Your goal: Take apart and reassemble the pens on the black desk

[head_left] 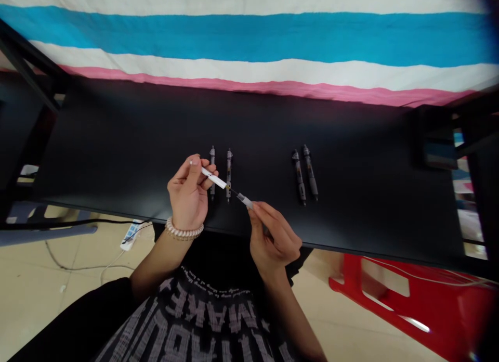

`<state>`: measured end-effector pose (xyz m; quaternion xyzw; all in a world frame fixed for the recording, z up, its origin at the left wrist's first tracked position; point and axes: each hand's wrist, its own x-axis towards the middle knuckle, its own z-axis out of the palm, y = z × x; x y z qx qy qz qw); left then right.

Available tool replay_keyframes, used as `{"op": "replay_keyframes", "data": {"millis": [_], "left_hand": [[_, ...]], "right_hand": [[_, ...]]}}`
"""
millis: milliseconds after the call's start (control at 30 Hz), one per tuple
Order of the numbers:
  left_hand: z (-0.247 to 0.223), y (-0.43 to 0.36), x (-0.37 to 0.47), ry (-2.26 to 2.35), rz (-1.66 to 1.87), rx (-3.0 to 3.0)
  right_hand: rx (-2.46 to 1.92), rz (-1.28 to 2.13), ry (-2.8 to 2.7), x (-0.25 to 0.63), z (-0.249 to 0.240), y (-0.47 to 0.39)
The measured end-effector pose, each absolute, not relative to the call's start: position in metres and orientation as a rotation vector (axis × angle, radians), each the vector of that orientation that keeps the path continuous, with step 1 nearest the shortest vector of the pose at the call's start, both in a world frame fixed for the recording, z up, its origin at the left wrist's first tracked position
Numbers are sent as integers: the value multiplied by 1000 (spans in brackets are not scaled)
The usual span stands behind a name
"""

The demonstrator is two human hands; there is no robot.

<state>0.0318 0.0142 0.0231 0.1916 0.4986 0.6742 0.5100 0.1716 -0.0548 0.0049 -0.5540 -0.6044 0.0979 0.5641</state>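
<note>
Past the shirt (205, 325), left hand (190, 193) and right hand (274, 237) pinch white pen parts (216, 180) jutting inward.

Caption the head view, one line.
Left hand and right hand hold parts of a white pen above a black table; four dark pens nearby.

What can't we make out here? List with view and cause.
- Middle of the leftmost pen: head, behind left hand and white barrel.
- White end piece, gripped end: head, under right hand's fingertips.
- Barrel markings: head, too small.
- Black box, contents: head, dark, blurred.
</note>
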Motion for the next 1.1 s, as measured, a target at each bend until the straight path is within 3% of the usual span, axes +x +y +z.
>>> {"op": "replay_keyframes", "data": {"millis": [267, 467, 1100], "left_hand": [[26, 8, 52, 1148, 1580, 392], [21, 10, 47, 1190, 1565, 401], [19, 10, 51, 1180, 1560, 421]], "right_hand": [[-1237, 83, -1476, 165, -2, -53], [-1490, 548, -1369, 171, -4, -55], [-1497, 866, -1240, 174, 2, -55]]}}
